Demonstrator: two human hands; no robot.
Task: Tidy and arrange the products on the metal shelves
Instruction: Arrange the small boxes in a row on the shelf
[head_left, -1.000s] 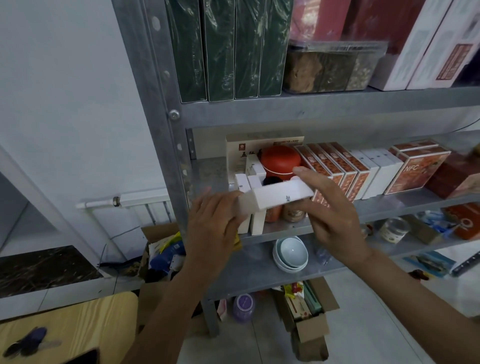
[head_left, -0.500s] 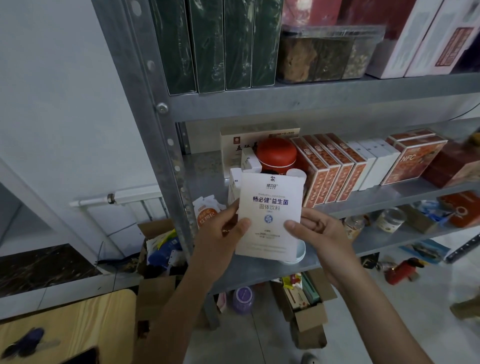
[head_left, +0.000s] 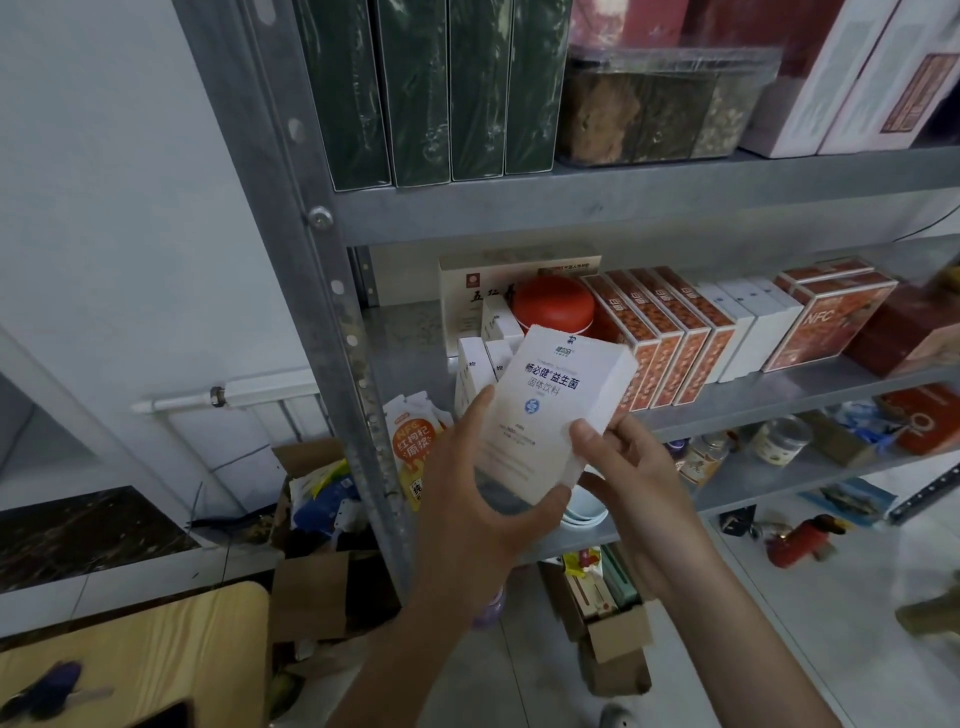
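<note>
Two hands share one carton right up close. The left hand (head_left: 467, 499) wraps the lower left edge of the white box (head_left: 556, 405), thumb tucked under its bottom corner. The right hand (head_left: 631, 493) pinches the right side, thumb pressed on the printed face, fingers behind. Both grips are closed on the box, neither spread.

The box hangs in the air, tilted, label towards the wearer, in front of the middle metal shelf (head_left: 410, 332) and touching nothing on it. Held like that, I'd say, to read the front and work out which group it joins.

Just behind it, small white boxes (head_left: 474, 364) stand upright near the shelf's left end, seemingly the same kind, with bare metal to their left: a likely home. Orange pouches (head_left: 415, 441) lean by the post, below that shelf.

Further back, a red tin (head_left: 553, 306) sits before a beige carton (head_left: 465, 291). To the right, orange boxes (head_left: 670, 338) stand in a tidy row, packed touching so they prop each other up. Highest and farthest, dark green boxes (head_left: 415, 88) line the top shelf.
</note>
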